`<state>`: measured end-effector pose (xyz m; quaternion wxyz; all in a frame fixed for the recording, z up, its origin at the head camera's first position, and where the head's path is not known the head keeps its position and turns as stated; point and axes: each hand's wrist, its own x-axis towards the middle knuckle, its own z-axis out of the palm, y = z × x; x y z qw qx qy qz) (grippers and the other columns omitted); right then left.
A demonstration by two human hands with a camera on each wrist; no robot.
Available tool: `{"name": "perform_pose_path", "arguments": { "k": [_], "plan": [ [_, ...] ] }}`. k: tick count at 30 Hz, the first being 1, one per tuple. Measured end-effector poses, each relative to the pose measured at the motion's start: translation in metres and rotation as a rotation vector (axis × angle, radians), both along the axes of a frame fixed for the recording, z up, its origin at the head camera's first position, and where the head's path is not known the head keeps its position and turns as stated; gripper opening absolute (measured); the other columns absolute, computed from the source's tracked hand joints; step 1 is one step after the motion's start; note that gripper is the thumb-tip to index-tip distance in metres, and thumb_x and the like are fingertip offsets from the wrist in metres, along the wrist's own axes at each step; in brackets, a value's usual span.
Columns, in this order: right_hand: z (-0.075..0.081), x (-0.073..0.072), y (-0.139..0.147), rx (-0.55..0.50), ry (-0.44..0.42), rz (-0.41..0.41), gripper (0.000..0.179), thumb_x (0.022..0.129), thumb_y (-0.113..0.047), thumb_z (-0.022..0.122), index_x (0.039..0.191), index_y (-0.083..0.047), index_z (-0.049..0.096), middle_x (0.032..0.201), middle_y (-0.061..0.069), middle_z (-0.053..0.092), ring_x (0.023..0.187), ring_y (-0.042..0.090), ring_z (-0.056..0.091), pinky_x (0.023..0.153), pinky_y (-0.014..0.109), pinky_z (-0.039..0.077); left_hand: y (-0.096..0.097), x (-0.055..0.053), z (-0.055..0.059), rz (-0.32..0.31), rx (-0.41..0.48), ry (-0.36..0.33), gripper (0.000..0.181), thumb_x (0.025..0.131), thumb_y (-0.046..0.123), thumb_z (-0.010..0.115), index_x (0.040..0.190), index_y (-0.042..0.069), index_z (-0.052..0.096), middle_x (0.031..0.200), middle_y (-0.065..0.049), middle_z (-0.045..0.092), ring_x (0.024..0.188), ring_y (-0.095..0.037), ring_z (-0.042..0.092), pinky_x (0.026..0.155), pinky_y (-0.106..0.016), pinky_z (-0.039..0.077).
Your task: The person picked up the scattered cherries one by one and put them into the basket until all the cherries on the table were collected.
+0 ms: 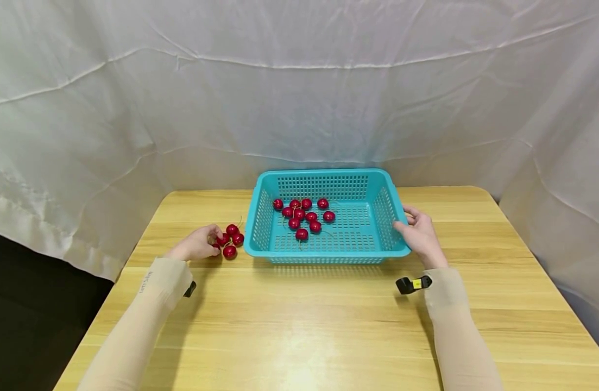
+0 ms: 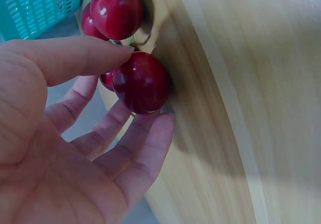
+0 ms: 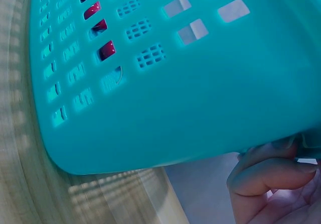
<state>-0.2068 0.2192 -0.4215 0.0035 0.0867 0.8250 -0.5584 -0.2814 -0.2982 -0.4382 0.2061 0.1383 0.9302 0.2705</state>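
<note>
At the left of the table my left hand [image 1: 197, 244] is at a small group of red cherries [image 1: 229, 252]. In the left wrist view, the thumb and fingers pinch one cherry [image 2: 143, 83] from either side, close to the wood. Right beside that group stands a turquoise plastic basket [image 1: 323, 254] with slotted walls, and several cherries [image 1: 301, 234] with thin stems lie on its floor, mostly toward the left. My right hand [image 1: 421, 236] grips the basket's right rim, thumb over the edge. Its fingers curl beneath the rim in the right wrist view, partly hidden.
The wooden table [image 1: 299, 315] spreads in front of the basket and on both sides. A pale cloth curtain [image 1: 299, 108] hangs behind the table and around its sides. Each wrist carries a small black camera, such as the right wrist camera [image 1: 413, 284].
</note>
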Motion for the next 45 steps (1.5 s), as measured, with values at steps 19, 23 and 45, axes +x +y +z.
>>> {"name": "perform_pose_path", "arguments": {
  "k": [19,23,45],
  "plan": [
    [-0.004,-0.002,0.001,-0.001,0.005,0.003,0.063,0.099,-0.010,0.050,0.155,0.006,0.028,0.139,0.037,0.054,0.107,0.025,0.069,0.078,0.028,0.061,-0.005,0.005,-0.001,0.006,0.009,-0.010,0.045,0.085,0.000,0.070,0.123,0.000,0.046,0.127,-0.031,0.056,0.095,-0.030,0.059,0.081,-0.037,0.052],
    [-0.002,-0.002,0.001,0.002,0.006,-0.009,0.062,0.098,-0.010,0.051,0.154,0.007,0.030,0.138,0.036,0.055,0.102,0.019,0.070,0.077,0.029,0.062,-0.005,0.005,-0.002,0.018,0.005,-0.012,0.051,0.085,0.001,0.071,0.127,0.000,0.043,0.129,-0.031,0.054,0.103,-0.035,0.059,0.088,-0.045,0.052],
    [-0.001,0.000,0.000,0.003,0.013,0.007,0.062,0.099,-0.011,0.051,0.155,0.005,0.029,0.138,0.036,0.056,0.107,0.027,0.069,0.080,0.033,0.062,-0.012,0.009,0.004,0.052,0.018,-0.047,0.065,0.087,0.004,0.068,0.138,-0.001,0.029,0.118,-0.026,0.058,0.103,-0.034,0.060,0.088,-0.043,0.051]
  ]
}}
